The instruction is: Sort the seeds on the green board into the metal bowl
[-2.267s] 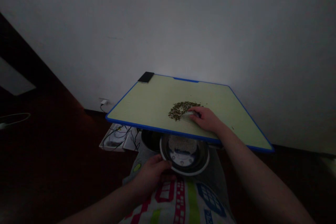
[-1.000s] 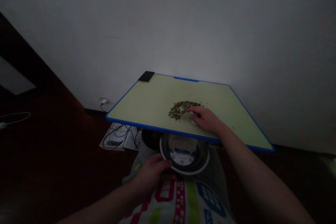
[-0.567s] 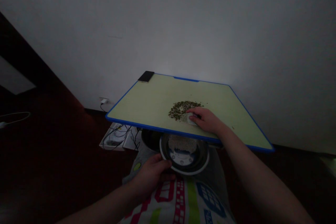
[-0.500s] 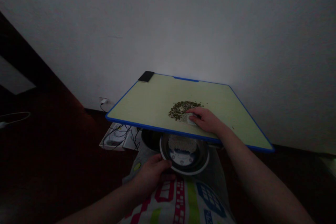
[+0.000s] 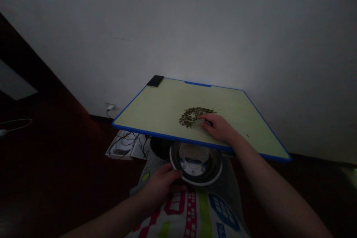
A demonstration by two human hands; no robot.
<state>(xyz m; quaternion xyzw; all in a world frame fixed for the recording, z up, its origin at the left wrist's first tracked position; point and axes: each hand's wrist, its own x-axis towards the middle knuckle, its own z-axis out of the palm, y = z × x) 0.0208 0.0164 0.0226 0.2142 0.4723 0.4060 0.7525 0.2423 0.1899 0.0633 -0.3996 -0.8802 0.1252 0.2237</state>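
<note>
My left hand (image 5: 164, 182) grips the near left rim of a metal bowl (image 5: 216, 174), which sits on my lap below the table edge. Inside the bowl lies a layer of pale small grains (image 5: 193, 151). Over the tabletop, my right hand (image 5: 219, 126) closes on a clear, ridged, round piece like a plastic lid (image 5: 198, 125); its exact kind is hard to make out in the dim light. This piece rests against the near right side of a spread of small brown seed-like bits (image 5: 192, 113).
The pale folding table (image 5: 145, 115) has a blue rim and stands against a wall. A dark phone (image 5: 155, 81) lies at its far left corner. Below it are a second dark container (image 5: 159, 148) and a white box of cables (image 5: 124, 145). A plug (image 5: 111, 107) sits in the wall.
The clear piece in my right hand has tilted or shifted slightly, looking less white than before. My left hand and the bowl have stayed in place.
</note>
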